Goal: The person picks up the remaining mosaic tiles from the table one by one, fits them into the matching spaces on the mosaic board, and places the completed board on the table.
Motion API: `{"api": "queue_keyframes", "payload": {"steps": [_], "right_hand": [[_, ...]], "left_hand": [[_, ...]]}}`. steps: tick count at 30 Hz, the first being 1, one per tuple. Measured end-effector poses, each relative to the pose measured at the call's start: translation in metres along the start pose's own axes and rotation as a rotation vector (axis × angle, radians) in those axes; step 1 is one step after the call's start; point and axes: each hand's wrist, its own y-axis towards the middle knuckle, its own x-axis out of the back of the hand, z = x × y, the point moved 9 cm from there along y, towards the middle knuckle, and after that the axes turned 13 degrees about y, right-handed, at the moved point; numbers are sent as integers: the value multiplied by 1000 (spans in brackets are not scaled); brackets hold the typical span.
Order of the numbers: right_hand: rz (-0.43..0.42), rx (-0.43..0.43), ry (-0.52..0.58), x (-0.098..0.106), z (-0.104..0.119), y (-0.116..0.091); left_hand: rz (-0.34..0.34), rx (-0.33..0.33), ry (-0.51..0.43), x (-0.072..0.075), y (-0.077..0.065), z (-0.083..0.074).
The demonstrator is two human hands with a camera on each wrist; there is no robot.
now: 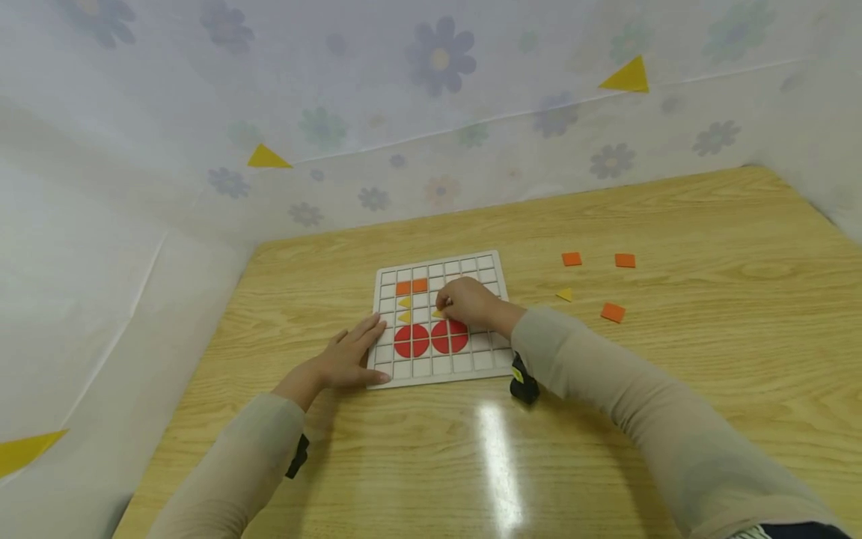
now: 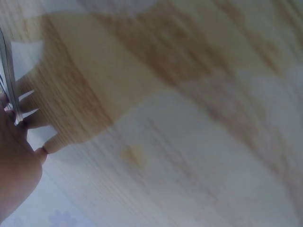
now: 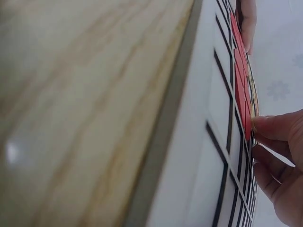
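Observation:
A white board [image 1: 481,363] ruled into squares lies flat on the table. My right hand [image 1: 469,302] reaches over its middle and pinches a small yellow triangle [image 1: 437,314] low against the grid, just above a red circle [image 1: 441,347]. In the right wrist view, the thumb and fingertips of that hand [image 3: 284,170] are right at the board's surface. With fingers spread, my left hand [image 1: 346,358] rests along the board's left edge. Another red circle [image 1: 402,349], two yellow triangles [image 1: 405,302] and two orange squares [image 1: 420,285] sit on the grid.
On the table [image 1: 431,449] right of the board lie three loose orange squares [image 1: 612,312] and a yellow triangle [image 1: 564,295]. A flower-patterned sheet [image 1: 377,150] with yellow triangles on it rises behind the table's far edge.

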Motion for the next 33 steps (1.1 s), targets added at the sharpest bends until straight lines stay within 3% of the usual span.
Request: {"api": "queue_keyframes", "payload": {"steps": [22,33], "right_hand": [[-9,41,-97,1,6,-4],[0,40,-93,2,5,-6]], "left_hand": [[17,10,2,1,0,0],[10,3,4,0,0,1]]}}
